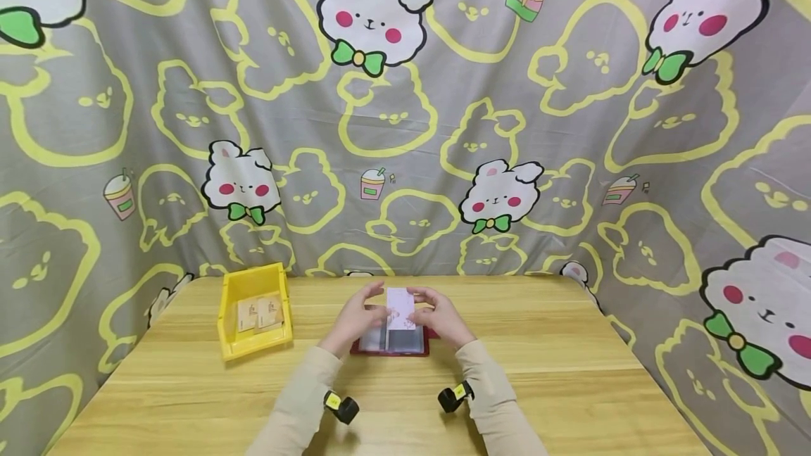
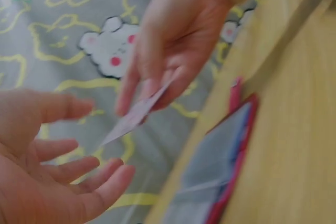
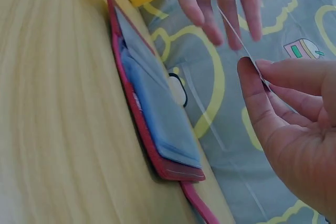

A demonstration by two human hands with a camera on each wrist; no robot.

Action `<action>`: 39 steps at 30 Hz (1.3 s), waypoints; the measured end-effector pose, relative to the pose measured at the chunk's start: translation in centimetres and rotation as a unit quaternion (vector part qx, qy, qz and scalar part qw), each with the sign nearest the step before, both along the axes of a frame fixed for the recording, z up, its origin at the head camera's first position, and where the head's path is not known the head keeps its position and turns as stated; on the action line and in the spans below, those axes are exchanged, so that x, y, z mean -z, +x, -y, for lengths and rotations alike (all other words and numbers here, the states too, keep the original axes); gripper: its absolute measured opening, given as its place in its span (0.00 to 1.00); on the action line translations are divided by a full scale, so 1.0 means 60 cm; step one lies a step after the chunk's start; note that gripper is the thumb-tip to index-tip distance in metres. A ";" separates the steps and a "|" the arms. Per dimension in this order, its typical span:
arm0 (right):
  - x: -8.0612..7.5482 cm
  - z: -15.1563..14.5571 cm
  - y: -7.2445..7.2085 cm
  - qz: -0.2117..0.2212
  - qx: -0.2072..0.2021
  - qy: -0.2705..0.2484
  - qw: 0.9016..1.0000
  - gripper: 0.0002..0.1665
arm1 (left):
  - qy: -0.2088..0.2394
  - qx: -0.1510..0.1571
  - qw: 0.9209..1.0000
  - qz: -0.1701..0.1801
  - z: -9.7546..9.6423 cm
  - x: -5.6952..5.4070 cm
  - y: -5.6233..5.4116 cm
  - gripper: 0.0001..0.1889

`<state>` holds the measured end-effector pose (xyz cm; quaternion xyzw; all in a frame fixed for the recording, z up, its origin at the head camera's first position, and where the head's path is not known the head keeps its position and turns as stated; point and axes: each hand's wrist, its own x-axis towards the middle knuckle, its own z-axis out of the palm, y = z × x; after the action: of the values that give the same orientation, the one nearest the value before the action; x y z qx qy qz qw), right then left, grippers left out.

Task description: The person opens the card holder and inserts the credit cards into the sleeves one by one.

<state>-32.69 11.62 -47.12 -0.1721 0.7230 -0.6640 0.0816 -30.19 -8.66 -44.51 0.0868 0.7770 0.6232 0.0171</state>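
A pale pink-and-white card (image 1: pixel 400 308) is held up over the table, pinched between thumb and fingers of my right hand (image 1: pixel 438 315). The right wrist view shows the card (image 3: pixel 239 35) nearly edge-on. My left hand (image 1: pixel 361 314) is at the card's left side; in the left wrist view its fingers (image 2: pixel 63 171) are spread and apart from the card (image 2: pixel 137 116). Below both hands a red card holder (image 1: pixel 391 354) lies open on the table, with clear plastic sleeves (image 2: pixel 210 150) inside. In the head view, the card and hands cover part of the holder.
A yellow bin (image 1: pixel 255 350) stands at the left on the wooden table (image 1: pixel 538 378), with a few tan cards (image 1: pixel 260 312) in it. A red strap (image 3: pixel 202 203) sticks out from the holder's side. Patterned grey cloth (image 1: pixel 405 146) hangs behind the table and along its sides.
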 end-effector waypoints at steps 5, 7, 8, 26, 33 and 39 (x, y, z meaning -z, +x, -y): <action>-0.003 -0.014 -0.005 0.003 0.025 -0.007 1.000 0.36 | -0.082 -0.019 0.995 -0.061 0.033 -0.023 -0.004 0.36; -0.005 -0.020 -0.005 0.004 0.027 -0.011 1.000 0.36 | -0.130 -0.030 0.987 -0.088 0.047 -0.029 -0.004 0.37; -0.006 -0.023 -0.005 0.004 0.028 -0.013 1.000 0.35 | -0.156 -0.034 0.982 -0.099 0.053 -0.031 -0.004 0.38; -0.005 -0.034 -0.011 0.014 0.048 -0.018 0.999 0.37 | -0.437 0.024 0.897 -0.064 0.115 0.046 -0.006 0.51; 0.004 -0.029 -0.008 0.009 0.047 -0.002 0.999 0.36 | -0.423 0.022 0.904 -0.049 0.116 0.062 -0.006 0.51; 0.010 -0.020 -0.006 0.003 0.046 0.022 0.999 0.35 | -0.416 0.010 0.909 -0.028 0.110 0.060 -0.006 0.51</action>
<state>-33.07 12.83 -47.74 -0.1344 0.7447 -0.6513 0.0567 -30.54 -15.27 -48.11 0.0974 0.9650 0.2408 0.0360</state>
